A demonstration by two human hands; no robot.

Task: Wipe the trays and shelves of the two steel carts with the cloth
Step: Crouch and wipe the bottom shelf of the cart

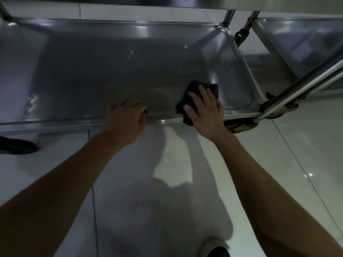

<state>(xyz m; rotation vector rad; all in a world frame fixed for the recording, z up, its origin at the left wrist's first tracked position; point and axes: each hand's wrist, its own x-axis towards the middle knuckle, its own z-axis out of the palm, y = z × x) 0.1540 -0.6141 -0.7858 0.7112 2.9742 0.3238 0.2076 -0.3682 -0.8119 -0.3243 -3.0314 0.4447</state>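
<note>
Meanwhile left hand (126,119) grips tray rim (74,123); right hand (203,110) presses cloth (189,102) flat

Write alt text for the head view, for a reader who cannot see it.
A person's right hand presses a dark cloth flat on the front rim of a low steel cart shelf, while the left hand grips that rim. A second cart stands at right.

Head view — close above, facing steeply down at the cart tray (111,71) and floor (185,182).
</note>
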